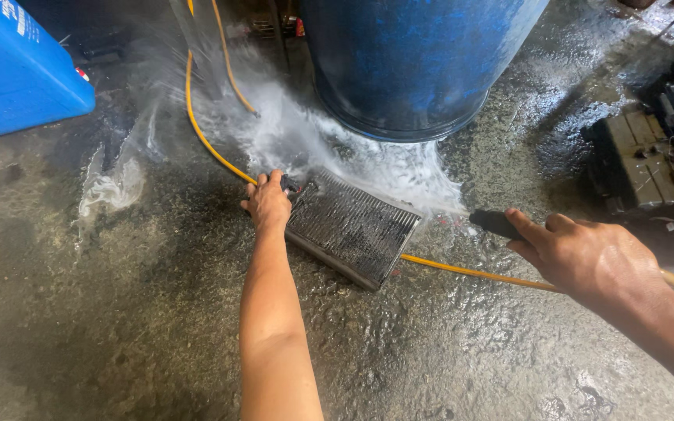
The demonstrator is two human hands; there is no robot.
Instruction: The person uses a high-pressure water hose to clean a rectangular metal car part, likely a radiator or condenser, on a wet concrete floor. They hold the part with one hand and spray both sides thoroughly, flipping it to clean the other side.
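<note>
Spray gun [495, 223] in right hand [587, 257] (left hand [267, 204] steadies finned panel [350, 228]).

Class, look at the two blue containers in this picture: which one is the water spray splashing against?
The big round blue drum at top centre: white spray foams along its base. The boxy blue jug at top left sits clear of the spray.

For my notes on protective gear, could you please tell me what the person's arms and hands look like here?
Both arms are bare as far as the frame shows: no sleeves in view. The left hand and right hand wear no gloves. I can see no watch, ring or wristband. Both forearms look slim, and no markings are visible.
</note>
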